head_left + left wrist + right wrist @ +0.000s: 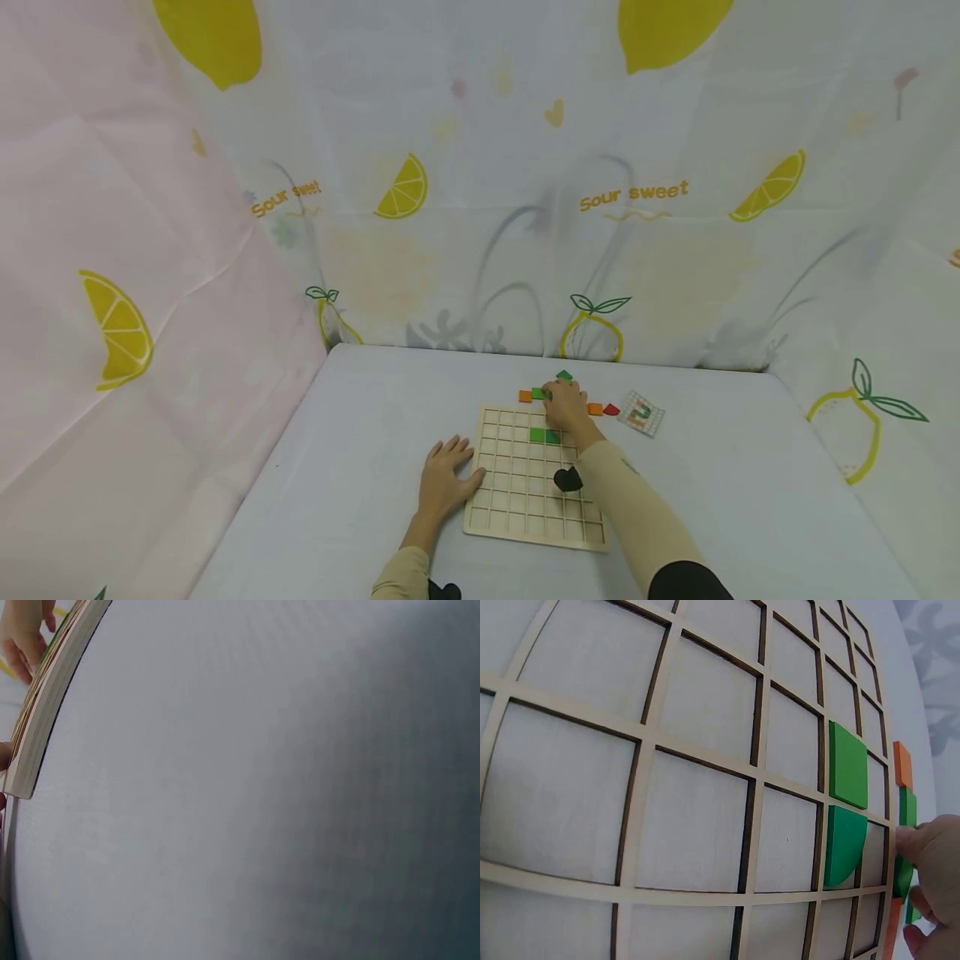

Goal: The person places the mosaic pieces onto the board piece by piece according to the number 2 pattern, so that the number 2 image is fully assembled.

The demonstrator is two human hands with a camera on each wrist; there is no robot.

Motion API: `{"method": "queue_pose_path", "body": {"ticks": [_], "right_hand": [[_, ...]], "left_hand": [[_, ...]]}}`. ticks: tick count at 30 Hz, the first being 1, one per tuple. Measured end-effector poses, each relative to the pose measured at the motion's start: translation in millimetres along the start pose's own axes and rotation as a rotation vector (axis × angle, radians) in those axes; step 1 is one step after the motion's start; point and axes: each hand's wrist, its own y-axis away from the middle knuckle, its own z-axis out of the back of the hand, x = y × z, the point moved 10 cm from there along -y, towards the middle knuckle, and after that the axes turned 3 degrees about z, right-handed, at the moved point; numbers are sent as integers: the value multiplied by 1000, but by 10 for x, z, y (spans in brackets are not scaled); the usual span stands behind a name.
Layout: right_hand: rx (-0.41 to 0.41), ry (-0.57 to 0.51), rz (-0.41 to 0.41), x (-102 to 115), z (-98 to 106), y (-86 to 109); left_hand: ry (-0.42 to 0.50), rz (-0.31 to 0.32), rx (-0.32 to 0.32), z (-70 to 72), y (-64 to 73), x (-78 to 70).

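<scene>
A square wooden grid board (517,492) lies on the table. A light green square tile (847,766) and a dark green tile with one rounded corner (845,846) sit side by side in its cells toward the far edge. My left hand (445,481) rests flat beside the board with fingers spread, its thumb at the left edge. Beyond the far edge, my right hand (567,403) reaches over a row of tiles. Its thumb and curled fingers pinch a dark green tile (902,879), partly hidden by the hand.
Around the right hand lie an orange tile (525,396), a light green tile (537,393), a dark green tile (564,375), another orange tile (595,409) and a red tile (611,409). A pattern card (642,414) with a printed grid lies farther right. Lemon-print cloth (480,275) hangs behind the table.
</scene>
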Motion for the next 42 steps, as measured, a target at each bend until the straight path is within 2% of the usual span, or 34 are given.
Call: {"method": "queue_pose_path", "body": {"ticks": [8,13,20,26,39,42], "right_hand": [[9,-42,19,65,33,37],[-11,-12,47,116,1,44],[-41,-37,-5,66,-10,33],[-47,-47,-11,64,31,39],[-75,-86,26,78,48,42],[-72,-72,59,117,42,23]], "left_hand": [[-3,-2,-10,12,4,1],[-8,-4,-16,15,5,7],[4,-12,-14,-4,-8,4],[-2,-15,-19,-1,-14,1],[16,-15,-29,13,-9,-3],[15,-14,-27,5,-6,8]]}}
